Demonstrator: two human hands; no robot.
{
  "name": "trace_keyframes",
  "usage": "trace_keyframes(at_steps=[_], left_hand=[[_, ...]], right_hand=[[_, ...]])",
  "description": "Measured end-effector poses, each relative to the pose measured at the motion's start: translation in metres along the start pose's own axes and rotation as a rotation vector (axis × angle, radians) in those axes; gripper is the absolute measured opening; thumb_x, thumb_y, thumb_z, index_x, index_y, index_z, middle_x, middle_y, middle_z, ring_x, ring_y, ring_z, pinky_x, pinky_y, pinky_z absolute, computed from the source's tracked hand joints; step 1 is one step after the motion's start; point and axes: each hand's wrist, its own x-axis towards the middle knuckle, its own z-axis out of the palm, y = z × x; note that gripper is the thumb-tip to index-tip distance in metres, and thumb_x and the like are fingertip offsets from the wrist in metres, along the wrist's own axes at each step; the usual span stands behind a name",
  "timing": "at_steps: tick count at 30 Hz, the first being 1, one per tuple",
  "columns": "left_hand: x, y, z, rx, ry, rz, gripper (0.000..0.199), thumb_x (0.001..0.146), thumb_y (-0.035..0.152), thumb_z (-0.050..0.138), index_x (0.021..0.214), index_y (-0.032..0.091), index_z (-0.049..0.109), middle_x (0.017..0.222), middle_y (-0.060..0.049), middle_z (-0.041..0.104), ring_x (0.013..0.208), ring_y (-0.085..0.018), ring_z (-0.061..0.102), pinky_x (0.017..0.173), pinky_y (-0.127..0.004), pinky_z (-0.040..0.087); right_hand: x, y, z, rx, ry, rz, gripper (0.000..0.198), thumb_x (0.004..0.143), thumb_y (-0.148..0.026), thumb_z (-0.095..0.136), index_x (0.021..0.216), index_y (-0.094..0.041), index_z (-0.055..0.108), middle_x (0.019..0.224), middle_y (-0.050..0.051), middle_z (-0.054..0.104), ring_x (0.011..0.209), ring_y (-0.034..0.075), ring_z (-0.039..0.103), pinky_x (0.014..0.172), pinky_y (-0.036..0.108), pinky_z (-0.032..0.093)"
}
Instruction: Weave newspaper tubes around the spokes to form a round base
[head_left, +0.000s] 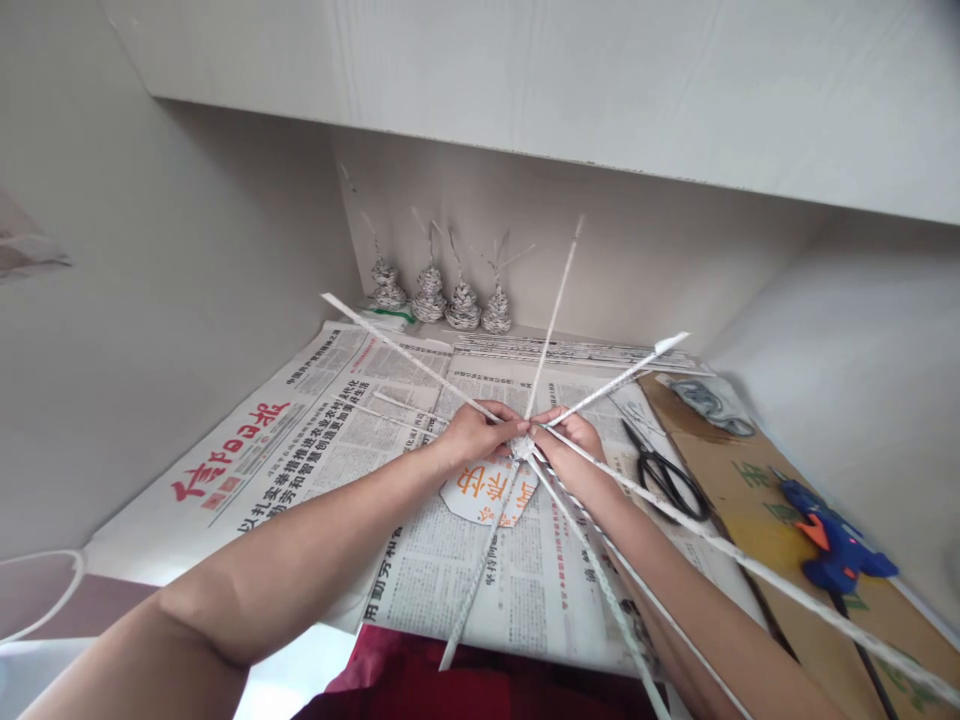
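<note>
On my feed there's a paper star mid-view: thin, rolled spokes, crinkly hub. My left hand and right hand both have their grip pinched at that hub, fingertips close, forearms converging. From there, lumpy woven gourds stand at 11, scissors at 3, open newspaper at 9.

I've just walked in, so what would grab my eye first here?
First, the long paper rods fanning out like spokes, gathered at the middle between the left hand and right hand. Next, four woven, gourd-shaped pieces in a row by the back wall. Then the bright blue glue gun at the right, on brown cardboard.
</note>
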Motion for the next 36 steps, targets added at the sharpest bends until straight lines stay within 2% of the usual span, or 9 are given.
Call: trace_keyframes(at_steps=[5,11,13,18,21,24,30,34,36], left_hand=[[-0.003,0.003,0.003,-0.054,0.052,-0.029,0.028,0.063,0.038,0.074,0.073,0.015,0.064,0.056,0.004,0.052,0.045,-0.007,0.048,0.043,-0.020,0.046],[-0.004,0.008,0.007,-0.105,0.122,-0.066,0.022,0.064,0.033,0.072,0.070,0.015,0.063,0.058,0.004,0.051,0.049,-0.008,0.049,0.045,-0.019,0.047],[-0.004,0.007,0.007,-0.114,0.136,-0.069,0.021,0.063,0.033,0.072,0.070,0.015,0.063,0.058,0.004,0.053,0.050,-0.008,0.050,0.046,-0.020,0.047],[-0.001,-0.001,0.007,-0.110,0.133,-0.009,0.023,0.066,0.036,0.070,0.069,0.015,0.060,0.055,0.004,0.052,0.046,-0.007,0.047,0.046,-0.019,0.044],[-0.001,-0.002,0.007,-0.056,0.149,0.059,0.025,0.068,0.038,0.068,0.069,0.015,0.059,0.053,0.005,0.050,0.043,-0.006,0.045,0.043,-0.018,0.041],[-0.002,0.000,0.007,0.003,0.150,0.092,0.025,0.070,0.037,0.068,0.068,0.014,0.060,0.053,0.004,0.051,0.042,-0.006,0.046,0.042,-0.018,0.040],[0.001,0.003,0.002,-0.143,0.063,-0.063,0.025,0.071,0.035,0.071,0.078,0.015,0.059,0.056,0.005,0.054,0.044,-0.007,0.052,0.044,-0.020,0.048],[0.002,0.006,-0.007,-0.250,-0.099,-0.147,0.039,0.066,0.028,0.077,0.099,0.016,0.060,0.072,0.000,0.064,0.057,-0.010,0.060,0.046,-0.019,0.050],[0.001,0.009,-0.010,-0.242,-0.173,-0.140,0.047,0.066,0.024,0.077,0.108,0.017,0.059,0.085,-0.004,0.068,0.062,-0.011,0.062,0.045,-0.017,0.049]], right_hand=[[0.000,0.000,0.001,-0.006,-0.008,-0.012,0.025,0.065,-0.038,0.071,0.076,-0.020,0.057,0.055,-0.003,0.060,0.047,0.013,0.054,0.046,0.024,0.040],[-0.002,-0.003,0.002,-0.011,-0.003,0.067,0.024,0.064,-0.036,0.072,0.072,-0.020,0.056,0.048,-0.005,0.056,0.043,0.013,0.051,0.044,0.024,0.039],[-0.001,-0.003,0.002,0.057,-0.007,0.100,0.024,0.061,-0.034,0.073,0.071,-0.020,0.056,0.049,-0.005,0.058,0.045,0.014,0.054,0.046,0.026,0.042],[0.004,0.000,0.001,0.283,-0.108,0.212,0.026,0.055,-0.031,0.075,0.070,-0.021,0.056,0.055,-0.003,0.061,0.052,0.018,0.059,0.050,0.029,0.047],[0.003,0.001,0.000,0.234,-0.197,0.185,0.024,0.062,-0.037,0.073,0.075,-0.021,0.061,0.059,-0.002,0.063,0.055,0.017,0.060,0.054,0.029,0.049],[0.000,0.001,0.001,0.153,-0.151,0.145,0.030,0.062,-0.042,0.075,0.079,-0.020,0.064,0.058,-0.003,0.064,0.050,0.016,0.058,0.051,0.029,0.048],[0.000,-0.004,0.000,0.027,-0.069,0.078,0.029,0.062,-0.042,0.075,0.073,-0.016,0.068,0.056,0.000,0.065,0.044,0.015,0.056,0.045,0.028,0.045],[0.010,-0.010,-0.019,-0.085,-0.073,0.038,0.022,0.061,-0.036,0.075,0.071,-0.017,0.071,0.065,0.002,0.069,0.055,0.016,0.060,0.053,0.027,0.047],[0.017,-0.013,-0.033,-0.118,-0.132,0.048,0.022,0.062,-0.037,0.073,0.070,-0.017,0.070,0.059,0.000,0.066,0.049,0.015,0.057,0.048,0.026,0.045]])
